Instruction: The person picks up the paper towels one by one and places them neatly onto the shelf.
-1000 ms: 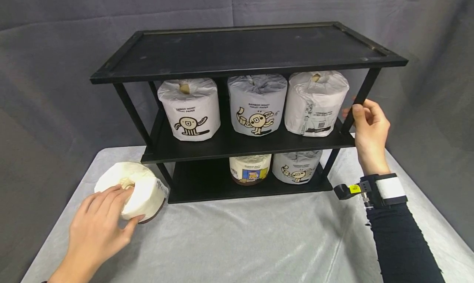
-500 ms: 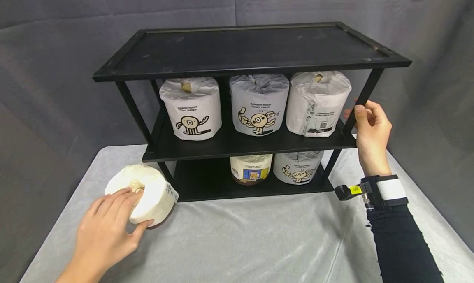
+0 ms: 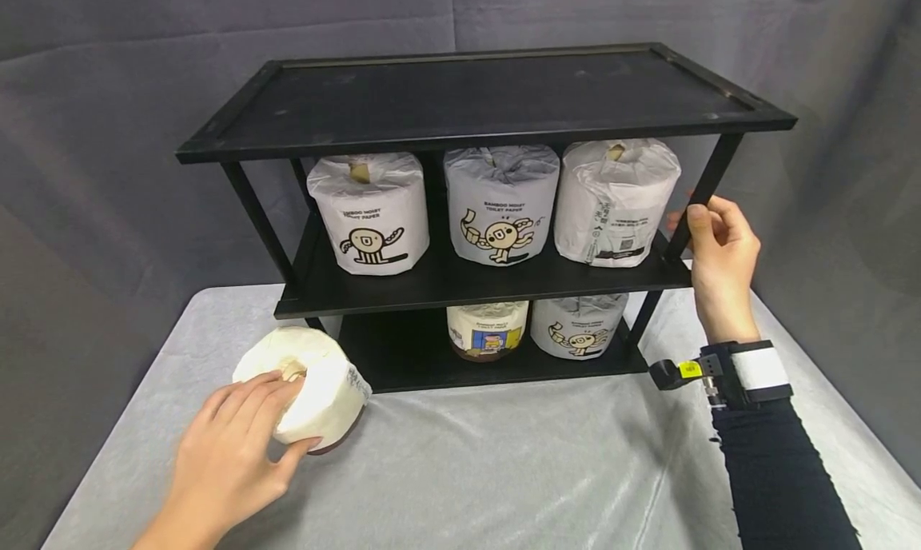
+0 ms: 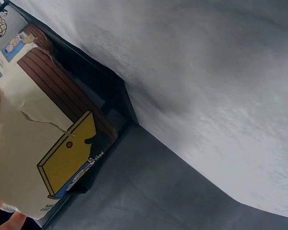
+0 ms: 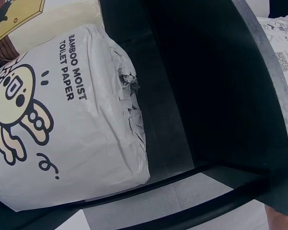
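My left hand holds a cream toilet paper roll in front of the black shelf's left end, fingers in its top hole and thumb against its side. In the left wrist view this roll shows a yellow door print and a brown striped band. At the right, my right hand grips the front right post of the shelf rack; some of its fingers are hidden behind the post. Three wrapped rolls stand on the middle tier, including a left one.
On the bottom tier, a cream roll stands beside a white roll; bare black board lies to their left. Overhead, the top panel juts past the posts. A grey cloth covers the table, and a grey curtain hangs behind.
My left hand has moved right and slightly toward the near side with the cream toilet paper roll. My right hand has stayed on the post.
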`<state>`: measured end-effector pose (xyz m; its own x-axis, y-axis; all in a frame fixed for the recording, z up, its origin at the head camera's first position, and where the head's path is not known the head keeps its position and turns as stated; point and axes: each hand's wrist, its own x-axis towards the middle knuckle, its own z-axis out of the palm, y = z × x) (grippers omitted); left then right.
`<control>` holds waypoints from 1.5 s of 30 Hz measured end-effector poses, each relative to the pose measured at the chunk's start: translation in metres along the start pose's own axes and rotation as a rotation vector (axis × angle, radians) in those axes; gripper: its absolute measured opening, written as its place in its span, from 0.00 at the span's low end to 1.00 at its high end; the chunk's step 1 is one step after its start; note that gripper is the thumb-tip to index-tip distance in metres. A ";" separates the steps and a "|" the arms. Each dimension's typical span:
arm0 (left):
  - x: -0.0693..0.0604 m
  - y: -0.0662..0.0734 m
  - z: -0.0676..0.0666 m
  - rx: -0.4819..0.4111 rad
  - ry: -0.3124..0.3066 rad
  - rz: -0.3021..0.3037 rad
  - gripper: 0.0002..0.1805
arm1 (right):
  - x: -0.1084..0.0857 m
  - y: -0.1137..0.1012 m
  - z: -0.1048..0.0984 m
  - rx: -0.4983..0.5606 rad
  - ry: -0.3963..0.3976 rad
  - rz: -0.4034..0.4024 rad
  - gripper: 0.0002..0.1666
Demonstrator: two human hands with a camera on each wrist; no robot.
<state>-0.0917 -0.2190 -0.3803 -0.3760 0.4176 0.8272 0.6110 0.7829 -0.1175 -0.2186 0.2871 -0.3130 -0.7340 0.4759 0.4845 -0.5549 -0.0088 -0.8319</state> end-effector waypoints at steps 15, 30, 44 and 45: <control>0.007 0.007 0.021 -0.054 -0.040 0.029 0.26 | 0.000 0.001 0.002 -0.031 -0.011 -0.009 0.13; 0.017 0.008 0.033 -0.058 -0.273 -0.085 0.37 | -0.002 0.002 -0.001 -0.036 0.002 -0.009 0.16; 0.030 0.006 0.055 -0.066 -0.239 -0.083 0.39 | -0.001 0.003 -0.001 -0.028 -0.005 -0.012 0.13; 0.031 0.006 0.056 -0.065 -0.242 -0.086 0.39 | 0.000 0.003 -0.002 -0.030 -0.005 -0.012 0.13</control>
<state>-0.1388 -0.1754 -0.3862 -0.5793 0.4557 0.6758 0.6106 0.7918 -0.0105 -0.2190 0.2882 -0.3158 -0.7295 0.4711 0.4959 -0.5517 0.0231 -0.8337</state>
